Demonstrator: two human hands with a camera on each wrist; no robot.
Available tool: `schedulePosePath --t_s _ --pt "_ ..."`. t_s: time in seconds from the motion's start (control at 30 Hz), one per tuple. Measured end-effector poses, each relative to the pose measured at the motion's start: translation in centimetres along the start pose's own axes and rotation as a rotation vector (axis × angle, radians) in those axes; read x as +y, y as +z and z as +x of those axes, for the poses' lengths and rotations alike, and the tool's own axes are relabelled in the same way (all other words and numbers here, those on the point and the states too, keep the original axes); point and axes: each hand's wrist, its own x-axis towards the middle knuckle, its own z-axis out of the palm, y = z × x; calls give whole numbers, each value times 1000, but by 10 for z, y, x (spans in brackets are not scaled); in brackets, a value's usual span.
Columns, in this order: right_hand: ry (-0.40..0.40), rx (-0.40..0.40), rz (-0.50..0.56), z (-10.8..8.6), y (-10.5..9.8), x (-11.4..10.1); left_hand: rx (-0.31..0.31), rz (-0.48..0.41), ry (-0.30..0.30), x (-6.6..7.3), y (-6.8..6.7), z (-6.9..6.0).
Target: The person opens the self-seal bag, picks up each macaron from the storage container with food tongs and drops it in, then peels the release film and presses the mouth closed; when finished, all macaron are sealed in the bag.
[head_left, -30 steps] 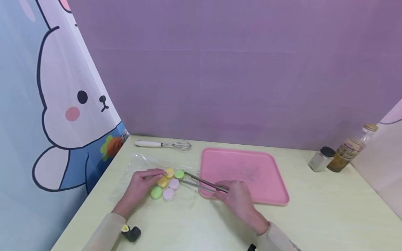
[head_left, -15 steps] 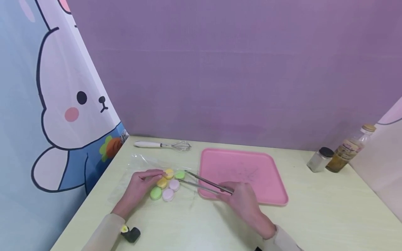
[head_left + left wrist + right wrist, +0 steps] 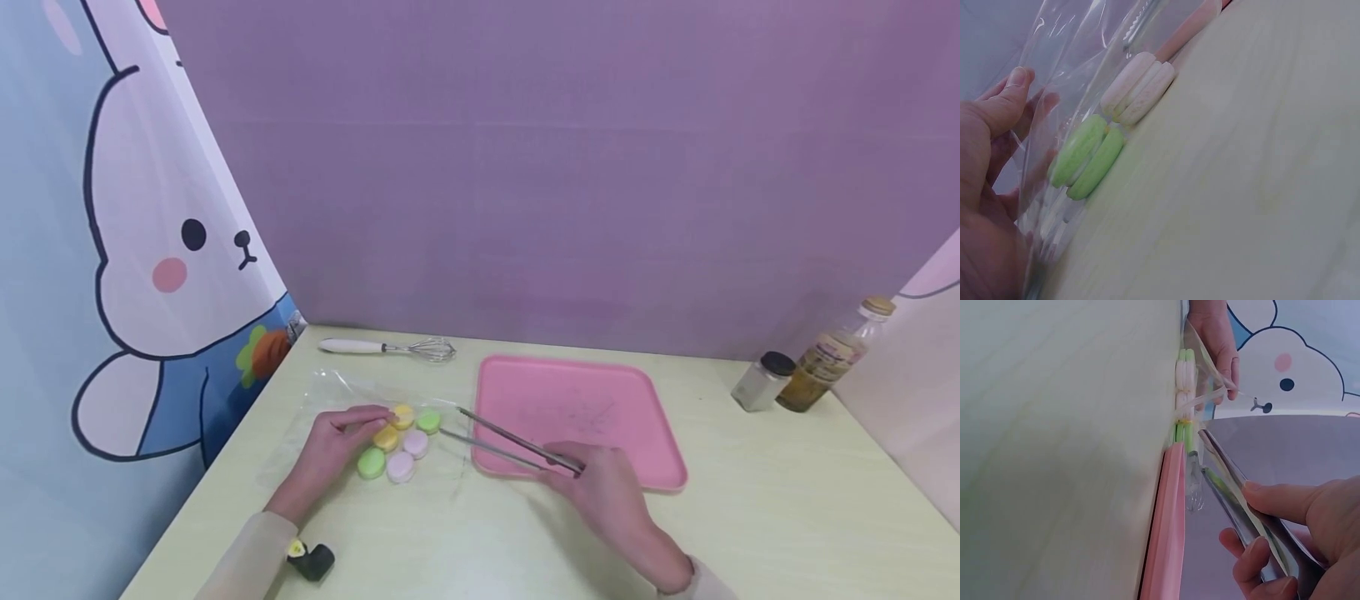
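Where six macarons [image 3: 415, 445] lie clustered at the clear plastic bag [image 3: 337, 385], your left hand [image 3: 335, 443] pinches the bag beside them; whether all of them lie inside is hard to tell. Your right hand [image 3: 609, 493] grips the metal tongs [image 3: 517, 439], their tips slightly parted just beside a green macaron [image 3: 428, 422]. The tongs slant across the pink tray's [image 3: 570, 410] edge. Beyond the bag lies a whisk [image 3: 386, 347]; a lidded jar [image 3: 762, 383] and a bottle [image 3: 827, 360] stand farther right.

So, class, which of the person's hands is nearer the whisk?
Left. The left hand pinches the plastic bag on the near side of the whisk; the right hand, holding tongs, is farther off, to the right.
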Motion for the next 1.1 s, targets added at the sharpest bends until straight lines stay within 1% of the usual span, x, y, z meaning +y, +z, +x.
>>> schedulePosePath --t_s 0.13,0.27,0.33,0.53,0.67,0.87,0.97,1.1 --pt "17 25 -6 -9 -10 7 1 -1 -6 2 0 -1" --pt "60 36 5 -19 -21 18 -1 -6 -15 1 -1 -1" --pt "68 47 -1 -23 -27 24 -1 -4 -25 1 -1 -1" --pt "106 89 -79 -37 -46 39 4 7 -47 2 -1 0" --pt "133 132 -128 -48 -60 49 0 15 -61 2 -1 0" --pt "190 210 -178 -59 -77 67 0 17 -59 3 -1 1" --pt "221 236 -192 -63 -86 76 4 18 -63 3 -2 1" --pt "255 259 -237 -70 -102 91 6 20 -66 2 -1 1"
